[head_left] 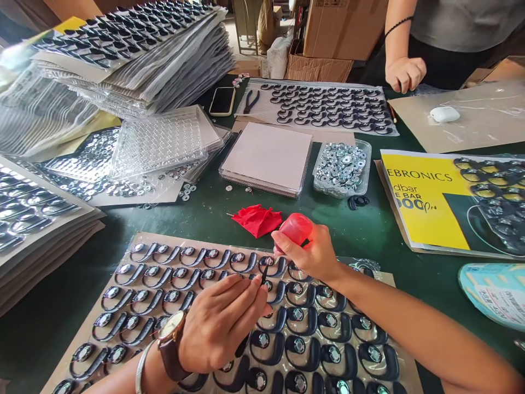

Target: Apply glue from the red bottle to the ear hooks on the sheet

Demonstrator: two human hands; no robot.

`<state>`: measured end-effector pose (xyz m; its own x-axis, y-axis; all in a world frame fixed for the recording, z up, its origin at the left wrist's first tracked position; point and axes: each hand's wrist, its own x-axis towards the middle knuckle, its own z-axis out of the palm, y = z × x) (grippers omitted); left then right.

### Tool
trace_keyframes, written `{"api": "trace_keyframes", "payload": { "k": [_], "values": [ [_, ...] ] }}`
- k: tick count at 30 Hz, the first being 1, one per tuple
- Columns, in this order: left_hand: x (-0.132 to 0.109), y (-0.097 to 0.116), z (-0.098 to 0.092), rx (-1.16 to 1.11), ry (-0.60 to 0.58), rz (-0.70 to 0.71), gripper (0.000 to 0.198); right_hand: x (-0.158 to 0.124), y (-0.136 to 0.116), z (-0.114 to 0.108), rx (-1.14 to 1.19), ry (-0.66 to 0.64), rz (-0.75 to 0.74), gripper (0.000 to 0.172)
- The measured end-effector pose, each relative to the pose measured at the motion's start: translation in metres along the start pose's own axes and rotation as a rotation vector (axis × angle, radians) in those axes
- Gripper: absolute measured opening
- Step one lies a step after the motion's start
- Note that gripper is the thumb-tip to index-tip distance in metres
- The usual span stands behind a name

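Note:
My left hand (223, 317), with a watch on its wrist, is closed around dark tweezers (264, 272). Their tip points at a black hook-shaped part (274, 266) in the back row of a board (118, 250). That board carries rows of such parts, each with a round silver-centred piece. In my right hand (315, 253) is a red translucent squeeze bottle (296, 227), tilted over the same back row; its nozzle is hard to make out. A crumpled red cloth (257, 220) lies just behind the board, left of the bottle.
A clear tub of metal washers (343, 167) stands behind my right hand, beside a stack of flat sheets (268, 156). Tall stacks of trays (164, 71) rise at the left. Pliers (251, 102) and a phone (222, 102) lie farther back. Another person's hand (405, 73) rests at the far edge.

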<state>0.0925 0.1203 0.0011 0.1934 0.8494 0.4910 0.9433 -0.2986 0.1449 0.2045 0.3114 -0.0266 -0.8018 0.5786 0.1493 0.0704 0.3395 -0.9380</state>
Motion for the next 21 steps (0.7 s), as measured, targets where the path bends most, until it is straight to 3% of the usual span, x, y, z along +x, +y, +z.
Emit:
{"api": "trace_keyframes", "payload": {
  "k": [15, 21],
  "values": [
    [0.009, -0.016, -0.006, -0.286, 0.044, -0.179, 0.023, -0.002, 0.0, -0.001, 0.057, -0.017, -0.018, 0.029],
    [0.012, -0.026, -0.007, -0.37, 0.045, -0.341, 0.017, -0.005, 0.003, 0.0, 0.105, -0.097, -0.033, 0.026]
  ]
}}
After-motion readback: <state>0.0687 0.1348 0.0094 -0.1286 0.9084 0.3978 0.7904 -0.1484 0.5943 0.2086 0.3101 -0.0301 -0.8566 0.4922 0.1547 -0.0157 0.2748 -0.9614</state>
